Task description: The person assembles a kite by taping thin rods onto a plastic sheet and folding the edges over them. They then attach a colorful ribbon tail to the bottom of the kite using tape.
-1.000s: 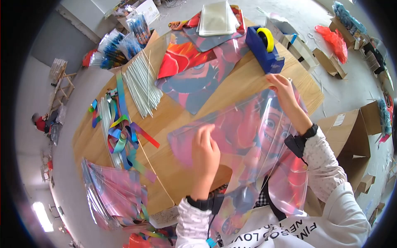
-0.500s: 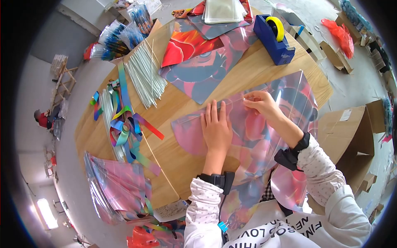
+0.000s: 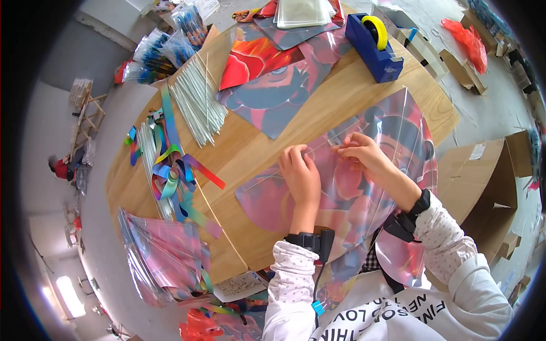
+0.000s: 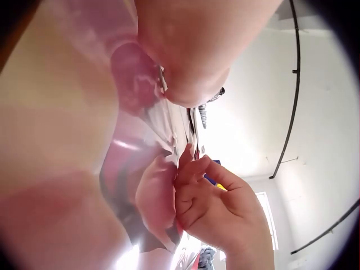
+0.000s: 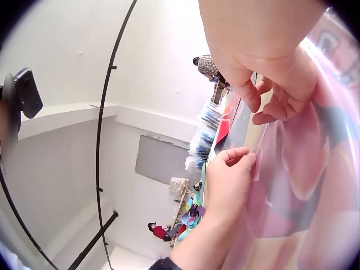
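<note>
A large translucent printed plastic sheet point(image 3: 347, 204) lies over the near right of the table and hangs over its edge. At its upper edge the left hand point(image 3: 302, 181) has curled fingers; in the right wrist view the left hand point(image 5: 228, 183) pinches that edge between thumb and fingers. To its right, the right hand point(image 3: 372, 165) is bent over the same edge with thumb and forefinger close together, pinching the film. The left wrist view shows the right hand point(image 4: 225, 211) against the sheet point(image 4: 157, 194). Thin pale strips run along the sheet.
On the wooden table point(image 3: 256, 153) are white rods point(image 3: 199, 105), rainbow ribbons point(image 3: 170, 176), other printed sheets point(image 3: 276, 96), clear packets point(image 3: 301, 12) and a blue tape dispenser point(image 3: 372, 51). Folded film point(image 3: 165, 256) lies near left. An open cardboard box point(image 3: 472, 187) stands at right.
The right hand has come down from the sheet's far corner to near the left hand. The left hand, flat on the film half a second ago, now has bent fingers. The film lies lower.
</note>
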`<move>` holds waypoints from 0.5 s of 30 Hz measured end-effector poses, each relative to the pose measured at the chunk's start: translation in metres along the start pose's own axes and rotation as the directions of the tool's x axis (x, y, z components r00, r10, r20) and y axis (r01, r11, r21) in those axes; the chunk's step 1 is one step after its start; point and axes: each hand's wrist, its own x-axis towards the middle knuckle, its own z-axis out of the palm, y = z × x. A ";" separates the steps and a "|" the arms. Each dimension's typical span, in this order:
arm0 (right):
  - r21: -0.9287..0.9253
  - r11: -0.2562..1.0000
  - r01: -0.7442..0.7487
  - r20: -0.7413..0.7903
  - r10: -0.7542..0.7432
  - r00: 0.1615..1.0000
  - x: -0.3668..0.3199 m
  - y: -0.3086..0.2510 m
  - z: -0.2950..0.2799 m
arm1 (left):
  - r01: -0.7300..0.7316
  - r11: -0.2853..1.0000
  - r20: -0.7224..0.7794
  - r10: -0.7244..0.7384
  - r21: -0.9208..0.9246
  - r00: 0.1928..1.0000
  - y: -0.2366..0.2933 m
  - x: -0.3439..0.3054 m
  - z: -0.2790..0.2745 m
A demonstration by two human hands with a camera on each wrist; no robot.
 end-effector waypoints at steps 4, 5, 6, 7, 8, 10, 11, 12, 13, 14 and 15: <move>0.048 0.999 -0.026 0.133 0.019 0.991 0.009 -0.003 0.002 | 0.008 0.996 0.023 -0.006 -0.085 1.000 -0.003 -0.008 0.002; 0.070 0.997 -0.045 0.137 0.035 0.990 0.012 -0.003 0.003 | 0.011 0.996 0.025 -0.009 -0.093 1.000 -0.003 -0.009 0.002; 0.091 0.994 -0.062 0.142 0.048 0.989 0.014 -0.004 0.005 | 0.014 0.995 0.026 -0.011 -0.103 1.000 -0.003 -0.008 0.001; 0.112 0.991 -0.079 0.147 0.062 0.987 0.016 -0.005 0.006 | 0.002 0.996 0.023 0.000 -0.090 1.000 -0.002 -0.008 0.001; 0.119 0.989 -0.093 0.139 0.076 0.987 0.017 -0.006 0.007 | -0.009 0.997 0.020 0.011 -0.077 1.000 -0.001 -0.007 0.002; 0.134 0.983 -0.122 0.123 0.106 0.987 0.019 -0.008 0.009 | -0.031 0.999 0.027 0.032 -0.039 0.999 0.001 -0.007 0.001; 0.143 0.980 -0.139 0.132 0.120 0.984 0.019 -0.009 0.009 | -0.042 0.999 0.037 0.043 -0.015 0.998 0.001 -0.006 0.001; 0.152 0.976 -0.156 0.140 0.135 0.981 0.019 -0.010 0.008 | -0.053 0.999 0.048 0.053 0.009 0.997 0.001 -0.007 0.000; 0.161 0.972 -0.174 0.148 0.151 0.977 0.019 -0.009 0.007 | -0.055 0.998 0.048 0.054 0.018 0.997 0.001 -0.007 0.001; 0.174 0.968 -0.182 0.159 0.155 0.975 0.020 -0.009 0.006 | -0.058 0.998 0.048 0.056 0.027 0.997 0.001 -0.008 0.002; 0.187 0.964 -0.189 0.171 0.158 0.973 0.020 -0.009 0.004 | -0.061 0.998 0.047 0.059 0.035 0.997 0.001 -0.008 0.002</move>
